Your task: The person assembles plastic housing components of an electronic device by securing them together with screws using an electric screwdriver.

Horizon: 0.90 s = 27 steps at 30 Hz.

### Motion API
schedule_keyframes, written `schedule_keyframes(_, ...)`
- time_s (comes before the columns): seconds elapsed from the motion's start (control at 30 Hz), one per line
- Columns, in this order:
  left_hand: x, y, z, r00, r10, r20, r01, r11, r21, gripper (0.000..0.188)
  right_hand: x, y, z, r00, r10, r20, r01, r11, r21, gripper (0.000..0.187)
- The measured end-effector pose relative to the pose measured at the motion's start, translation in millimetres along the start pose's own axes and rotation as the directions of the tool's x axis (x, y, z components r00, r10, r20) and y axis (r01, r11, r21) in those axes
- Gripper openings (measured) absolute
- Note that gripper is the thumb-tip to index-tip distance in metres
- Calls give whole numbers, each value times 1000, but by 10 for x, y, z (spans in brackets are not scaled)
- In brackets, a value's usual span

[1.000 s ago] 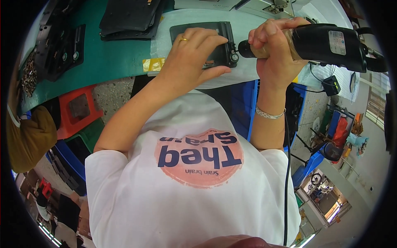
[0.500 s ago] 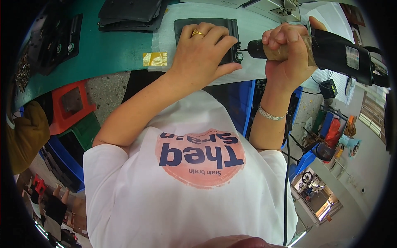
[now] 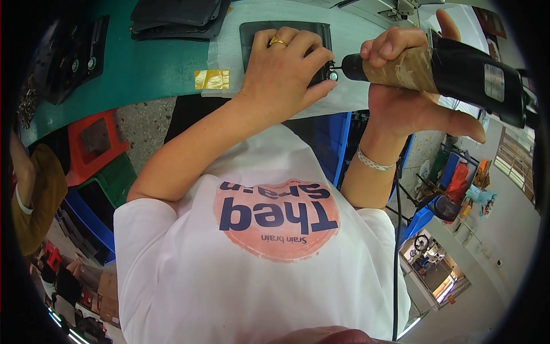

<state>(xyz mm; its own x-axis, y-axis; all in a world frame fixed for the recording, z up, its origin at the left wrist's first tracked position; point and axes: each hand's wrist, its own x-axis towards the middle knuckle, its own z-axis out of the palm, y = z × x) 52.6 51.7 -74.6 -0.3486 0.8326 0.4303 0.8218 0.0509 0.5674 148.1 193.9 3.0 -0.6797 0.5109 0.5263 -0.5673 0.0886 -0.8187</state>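
A flat black panel lies on a white sheet, with my left hand pressed over it. The fingers of that hand are bent on the panel, and its thumb and forefinger sit beside a small round silver part at the right edge. From the right, my right hand grips a black electric screwdriver by its tape-wrapped barrel, fingers over the top and thumb stretched out beneath. The screwdriver lies nearly level, its thin bit pointing at the panel's edge near the silver part. Whether the bit touches a screw is too small to tell.
On the green table are a stack of black panels, black parts, a pile of screws and yellow tape. A machine stands behind. Another person's arm shows at left, near a red stool.
My right thumb has swung out from the screwdriver's barrel, and the palm has opened beneath it. My left hand stays on the panel. At the left edge, another person's arm has come into view.
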Motion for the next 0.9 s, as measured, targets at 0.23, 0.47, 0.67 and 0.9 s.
schedule_keyframes(0.23, -17, -4, 22, 1000, -2, -11, 3, 1000, 9, 39, 55, -57, 249, 905, 138, -403, -173, 984, -52, 106)
schedule_keyframes(0.47, -19, 7, 22, 1000, 0, -15, 0, 1000, 19, 39, 77, -69, 273, 915, 106, -389, -211, 948, -238, 113)
schedule_keyframes(0.67, -30, -1, 21, 1000, 7, -28, -6, 1000, 16, 48, -21, 1, -143, 993, 113, -43, -111, 993, 39, 69)
schedule_keyframes(0.9, -29, -2, 5, 1000, -16, -10, 16, 999, -36, 56, -43, -7, -137, 986, 167, -14, -167, 986, 11, 20)
